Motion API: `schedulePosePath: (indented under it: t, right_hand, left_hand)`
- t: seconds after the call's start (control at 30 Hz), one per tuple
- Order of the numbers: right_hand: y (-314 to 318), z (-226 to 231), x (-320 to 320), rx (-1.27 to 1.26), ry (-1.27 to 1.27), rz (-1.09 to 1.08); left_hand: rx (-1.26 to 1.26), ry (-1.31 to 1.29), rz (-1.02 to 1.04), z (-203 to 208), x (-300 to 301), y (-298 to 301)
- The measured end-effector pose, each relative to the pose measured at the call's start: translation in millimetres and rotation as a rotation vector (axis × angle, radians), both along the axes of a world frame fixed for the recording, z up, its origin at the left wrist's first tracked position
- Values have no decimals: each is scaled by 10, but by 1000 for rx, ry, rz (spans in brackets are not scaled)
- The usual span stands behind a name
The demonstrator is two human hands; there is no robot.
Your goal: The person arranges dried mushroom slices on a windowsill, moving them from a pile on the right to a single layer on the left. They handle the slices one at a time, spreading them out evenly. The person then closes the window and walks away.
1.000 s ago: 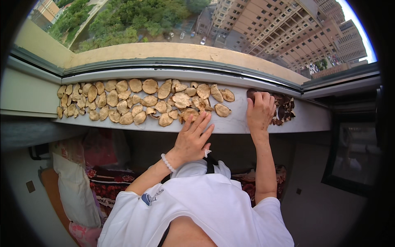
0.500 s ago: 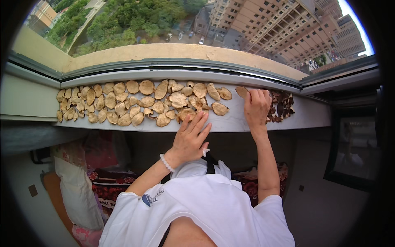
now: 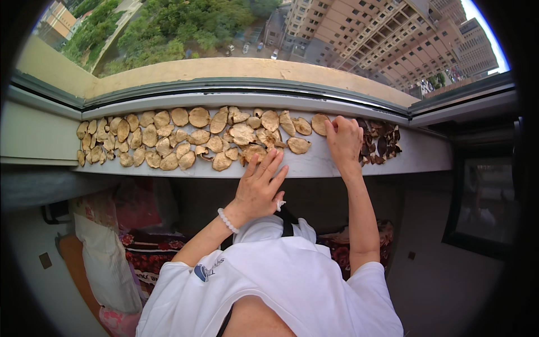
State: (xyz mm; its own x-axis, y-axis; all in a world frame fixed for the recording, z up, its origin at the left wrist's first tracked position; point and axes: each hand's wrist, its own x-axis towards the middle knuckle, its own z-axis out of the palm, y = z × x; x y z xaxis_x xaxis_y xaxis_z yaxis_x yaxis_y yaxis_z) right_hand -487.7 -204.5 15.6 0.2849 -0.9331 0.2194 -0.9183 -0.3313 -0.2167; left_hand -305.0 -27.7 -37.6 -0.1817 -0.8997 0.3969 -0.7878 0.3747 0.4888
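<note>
Many pale tan dried slices (image 3: 198, 137) lie side by side, light face up, along the marble windowsill (image 3: 306, 164). My right hand (image 3: 345, 145) is at the right end of these rows, with its thumb and fingertips closed on the right edge of one oval dried slice (image 3: 319, 124). That slice lies on or just over the sill, light face up. My left hand (image 3: 257, 188) rests spread at the sill's front edge, its fingertips touching or covering the lower slices there. To the right of my right hand, dark brown pieces (image 3: 382, 144) lie in a clump, partly hidden behind it.
The window frame (image 3: 252, 96) runs along the far side of the sill, with trees and tall buildings below outside. A dark-framed panel (image 3: 449, 208) stands at the right. Folded bedding (image 3: 106, 264) lies below the sill on the left.
My right hand has moved slightly left, and the slice in it has gone from tilted, with its darker side showing, to lying flatter with its light face up. My left hand has stayed in place.
</note>
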Motion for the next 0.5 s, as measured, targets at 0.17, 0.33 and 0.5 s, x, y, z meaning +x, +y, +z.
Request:
schedulePosePath:
  t: [0.17,0.33,0.5]
  right_hand:
    - [4,31,-341,-153,-55,36]
    - [191,111,-377,-99,40,162]
    - [163,-44,-276,-104,174,109]
  left_hand:
    - [14,-2,5,4,1,1]
    - [12,-10,-5,17,7,5]
    - [11,-2,-20,4,23,8]
